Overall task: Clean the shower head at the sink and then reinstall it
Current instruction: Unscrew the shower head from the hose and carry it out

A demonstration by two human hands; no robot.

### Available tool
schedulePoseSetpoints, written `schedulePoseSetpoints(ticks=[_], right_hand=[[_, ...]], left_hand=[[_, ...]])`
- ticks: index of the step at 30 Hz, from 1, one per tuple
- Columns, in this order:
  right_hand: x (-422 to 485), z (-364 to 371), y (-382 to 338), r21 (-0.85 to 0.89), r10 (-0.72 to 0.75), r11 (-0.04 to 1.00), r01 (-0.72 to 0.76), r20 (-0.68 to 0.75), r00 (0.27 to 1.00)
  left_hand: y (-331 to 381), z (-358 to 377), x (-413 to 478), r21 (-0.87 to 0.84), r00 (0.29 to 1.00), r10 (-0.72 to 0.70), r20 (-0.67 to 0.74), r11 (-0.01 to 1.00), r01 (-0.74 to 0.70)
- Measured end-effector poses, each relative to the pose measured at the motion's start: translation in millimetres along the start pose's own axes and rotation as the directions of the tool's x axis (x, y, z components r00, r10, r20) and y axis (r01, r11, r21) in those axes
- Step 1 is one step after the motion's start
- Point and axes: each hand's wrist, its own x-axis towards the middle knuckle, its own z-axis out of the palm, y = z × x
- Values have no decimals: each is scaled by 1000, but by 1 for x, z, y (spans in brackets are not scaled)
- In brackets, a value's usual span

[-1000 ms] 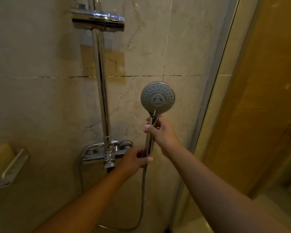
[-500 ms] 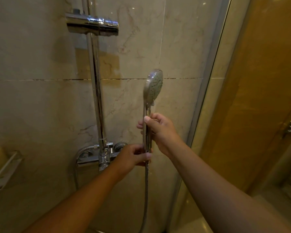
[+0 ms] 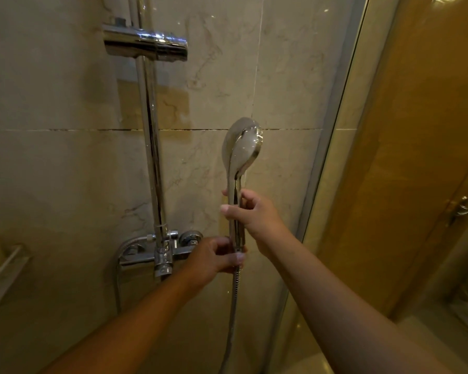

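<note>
- Shower head (image 3: 241, 147) held upright at centre frame, chrome back turned toward the camera, spray face out of sight.
- Right hand (image 3: 254, 215) wrapped around the upper part of the handle, fingers (image 3: 229, 209) closed tight on it, thumb across the front.
- Left hand (image 3: 216, 256) just below, fingers pinched shut at the joint where the handle base meets the hose (image 3: 234, 300).
- Hose ribbed and metallic, hanging down from the left hand toward the bottom edge of the frame.
- Vertical chrome riser rail (image 3: 152, 157) left of centre, well apart from the shower head.
- Chrome holder bracket (image 3: 145, 45) on the rail in the upper left of the frame, nothing seated in it.
- Mixer valve (image 3: 160, 256) at the foot of the rail, lower left of centre, just beside the left hand; a second hose loop curving down from its left end.
- Wire soap rack (image 3: 3, 276) at the far left edge, a pale yellowish block resting in it.
- Beige marble tile wall (image 3: 52, 171) behind everything, a dark grout line running across mid-frame.
- Glass shower door (image 3: 335, 157) with metal edge right of centre; wooden door (image 3: 416, 157) with a handle at far right.
- No brand, label or writing readable anywhere.
</note>
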Motion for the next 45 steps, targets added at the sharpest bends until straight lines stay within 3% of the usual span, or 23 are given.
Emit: schedulePoseSetpoints(ticks=[5, 13, 15, 20, 23, 27, 32, 39, 42, 45], right_hand=[[-6, -9, -4, 266, 19, 963, -45, 97, 995], [-7, -10, 4, 356, 22, 931, -84, 175, 984], [-6, -7, 7, 331, 51, 939, -94, 135, 990], [-3, 3, 8, -50, -14, 999, 13, -26, 1000], [1, 3, 13, -124, -9, 992, 3, -49, 999], [3, 1, 17, -125, 3, 992, -9, -51, 999], [2, -8, 15, 56, 21, 998, -16, -105, 994], [-4, -19, -3, 221, -36, 975, 18, 76, 996], [-7, -20, -10, 190, -48, 981, 34, 65, 997], [-7, -17, -10, -35, -104, 994, 104, -16, 994]], left_hand=[[5, -7, 3, -35, 999, 7, 44, 999, -6], [6, -13, 6, -20, 999, 2, 48, 1000, -1], [6, -13, 6, 4, 999, -1, 38, 1000, 1], [2, -7, 8, 21, 999, -30, -12, 999, 30], [0, -7, 8, 73, 1000, -18, -19, 997, 20], [-3, -11, 9, 78, 1000, -16, -10, 997, 17], [-1, -16, 15, 59, 1000, -4, -10, 998, 5], [12, -9, 19, 60, 1000, 21, 7, 998, -22], [17, -6, 20, 47, 999, 27, 20, 998, -28], [20, -2, 17, 62, 1000, 21, 1, 998, -21]])
